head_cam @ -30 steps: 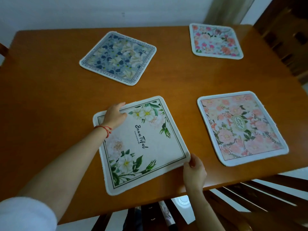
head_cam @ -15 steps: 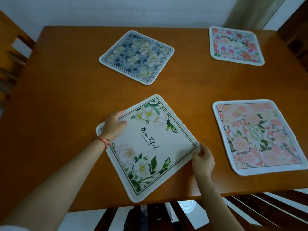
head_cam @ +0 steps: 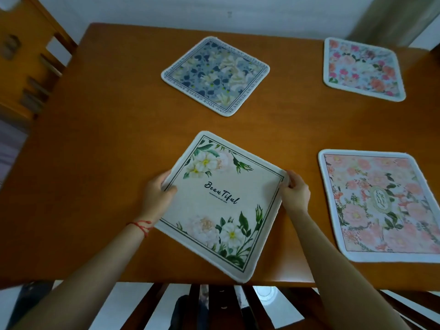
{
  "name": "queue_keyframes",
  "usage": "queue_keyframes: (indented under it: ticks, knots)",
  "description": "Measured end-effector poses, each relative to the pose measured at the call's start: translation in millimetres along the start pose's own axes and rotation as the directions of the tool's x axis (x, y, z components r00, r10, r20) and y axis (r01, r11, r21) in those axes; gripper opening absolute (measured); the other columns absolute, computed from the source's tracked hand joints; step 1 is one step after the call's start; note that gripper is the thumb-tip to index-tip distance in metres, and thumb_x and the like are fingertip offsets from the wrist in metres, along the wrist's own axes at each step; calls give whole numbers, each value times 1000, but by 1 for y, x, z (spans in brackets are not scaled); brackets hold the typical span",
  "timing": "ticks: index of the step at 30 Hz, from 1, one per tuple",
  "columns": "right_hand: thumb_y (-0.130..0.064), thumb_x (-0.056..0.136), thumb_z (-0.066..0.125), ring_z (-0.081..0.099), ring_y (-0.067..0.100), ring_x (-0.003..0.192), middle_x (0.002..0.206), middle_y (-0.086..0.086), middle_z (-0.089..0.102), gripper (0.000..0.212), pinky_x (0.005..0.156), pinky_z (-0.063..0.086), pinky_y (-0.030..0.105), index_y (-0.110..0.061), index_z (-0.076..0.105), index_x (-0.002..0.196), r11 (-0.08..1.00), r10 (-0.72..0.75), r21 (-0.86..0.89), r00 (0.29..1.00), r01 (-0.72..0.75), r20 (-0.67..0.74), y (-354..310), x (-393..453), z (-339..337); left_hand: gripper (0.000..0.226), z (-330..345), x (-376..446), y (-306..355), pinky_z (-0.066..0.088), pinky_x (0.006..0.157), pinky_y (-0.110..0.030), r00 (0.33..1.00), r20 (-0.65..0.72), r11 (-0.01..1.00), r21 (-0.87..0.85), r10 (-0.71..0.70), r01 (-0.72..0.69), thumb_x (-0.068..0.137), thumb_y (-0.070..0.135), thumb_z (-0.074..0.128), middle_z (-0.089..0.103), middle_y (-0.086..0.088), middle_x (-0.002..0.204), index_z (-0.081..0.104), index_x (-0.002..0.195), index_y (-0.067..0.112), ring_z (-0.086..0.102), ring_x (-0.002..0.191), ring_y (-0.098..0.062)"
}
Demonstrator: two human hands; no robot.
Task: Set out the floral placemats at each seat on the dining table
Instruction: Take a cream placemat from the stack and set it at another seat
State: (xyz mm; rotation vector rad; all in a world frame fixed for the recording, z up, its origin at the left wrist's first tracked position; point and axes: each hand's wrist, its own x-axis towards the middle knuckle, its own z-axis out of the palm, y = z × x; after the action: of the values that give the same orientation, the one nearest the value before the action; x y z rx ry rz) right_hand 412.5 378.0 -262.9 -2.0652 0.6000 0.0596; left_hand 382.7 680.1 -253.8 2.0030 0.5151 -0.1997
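Observation:
A white placemat (head_cam: 223, 201) with green leaves and the word "Beautiful" lies turned like a diamond near the front edge of the wooden dining table (head_cam: 112, 148). My left hand (head_cam: 157, 196) grips its left corner, thumb on top. My right hand (head_cam: 295, 190) pinches its right corner. A blue floral placemat (head_cam: 215, 75) lies askew at the far middle. A pink and red floral placemat (head_cam: 363, 67) sits at the far right. A pale pink floral placemat (head_cam: 383, 206) lies at the near right.
A wooden chair back (head_cam: 26, 58) stands at the table's left end. The slatted back of another chair (head_cam: 197, 306) is just below the front edge. A curtain (head_cam: 390, 17) hangs by the wall at the far right.
The white placemat has been turned clockwise, so its corners now point up and down. My left hand shifted from lying flat on it to gripping its left corner; my right hand stayed on the right corner.

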Motion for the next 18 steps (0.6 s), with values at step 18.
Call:
queue_keyframes:
  ticks: [18]
  knots:
    - [-13,90,48,60,9,71,83,-1,66,19,59,49,21,-23,63,93,981,-107,155,993,113,-49,29,-54,12,48,3,-14,7,39,102,-40,998,-50,1000,10,-28,28,87,3,55,48,-10,138,44,133,7,45,125,-28]
